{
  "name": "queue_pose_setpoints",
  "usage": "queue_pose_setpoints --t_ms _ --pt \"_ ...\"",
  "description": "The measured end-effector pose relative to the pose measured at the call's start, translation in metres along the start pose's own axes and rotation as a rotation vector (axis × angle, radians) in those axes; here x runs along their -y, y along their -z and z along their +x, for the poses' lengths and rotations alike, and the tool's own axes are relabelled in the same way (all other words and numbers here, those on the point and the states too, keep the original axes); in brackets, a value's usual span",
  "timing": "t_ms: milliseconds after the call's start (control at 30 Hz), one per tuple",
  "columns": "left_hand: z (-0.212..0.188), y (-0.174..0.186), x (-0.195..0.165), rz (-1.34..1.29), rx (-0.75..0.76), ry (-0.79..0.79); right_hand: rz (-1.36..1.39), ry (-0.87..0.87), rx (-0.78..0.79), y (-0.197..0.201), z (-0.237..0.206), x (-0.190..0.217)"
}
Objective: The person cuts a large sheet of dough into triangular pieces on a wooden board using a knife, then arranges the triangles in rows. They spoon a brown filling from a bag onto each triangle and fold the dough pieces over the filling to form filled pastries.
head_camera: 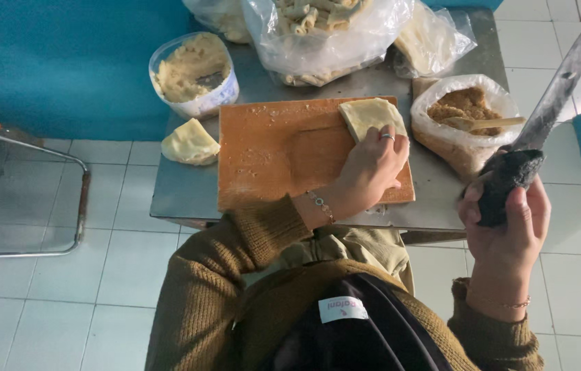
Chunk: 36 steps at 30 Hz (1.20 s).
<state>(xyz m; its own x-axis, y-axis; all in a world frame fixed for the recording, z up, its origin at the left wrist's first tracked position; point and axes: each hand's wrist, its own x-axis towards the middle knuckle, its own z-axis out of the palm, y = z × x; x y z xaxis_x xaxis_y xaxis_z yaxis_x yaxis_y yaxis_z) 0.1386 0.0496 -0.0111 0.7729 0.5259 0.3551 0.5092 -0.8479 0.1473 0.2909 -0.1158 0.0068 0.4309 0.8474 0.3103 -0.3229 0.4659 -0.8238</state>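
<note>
My left hand rests flat on the right part of an orange wooden cutting board, its fingertips touching a pale square sheet of dough at the board's far right corner. My right hand is raised to the right of the table and grips the dark handle of a large knife, whose blade points up and away to the right. A ring and a bracelet show on the left hand.
A small metal table holds a plastic tub of pale filling, a folded dough piece, a bag of brown crumbly filling with a spoon, and bags of rolled pastries and dough sheets. A metal chair frame stands left on the tiled floor.
</note>
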Motion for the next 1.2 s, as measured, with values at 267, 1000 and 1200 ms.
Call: queue_pose_setpoints --t_ms 267,1000,1200 --pt "0.005 -0.028 -0.018 0.443 -0.204 -0.058 -0.004 0.004 -0.018 0.003 -0.003 0.001" --pt "-0.093 0.079 0.153 -0.173 -0.088 -0.326 -1.334 0.184 0.346 -0.094 0.006 -0.035" --pt "-0.036 0.09 0.165 -0.275 0.025 -0.323 -1.405 0.174 0.443 -0.097 0.01 -0.031"
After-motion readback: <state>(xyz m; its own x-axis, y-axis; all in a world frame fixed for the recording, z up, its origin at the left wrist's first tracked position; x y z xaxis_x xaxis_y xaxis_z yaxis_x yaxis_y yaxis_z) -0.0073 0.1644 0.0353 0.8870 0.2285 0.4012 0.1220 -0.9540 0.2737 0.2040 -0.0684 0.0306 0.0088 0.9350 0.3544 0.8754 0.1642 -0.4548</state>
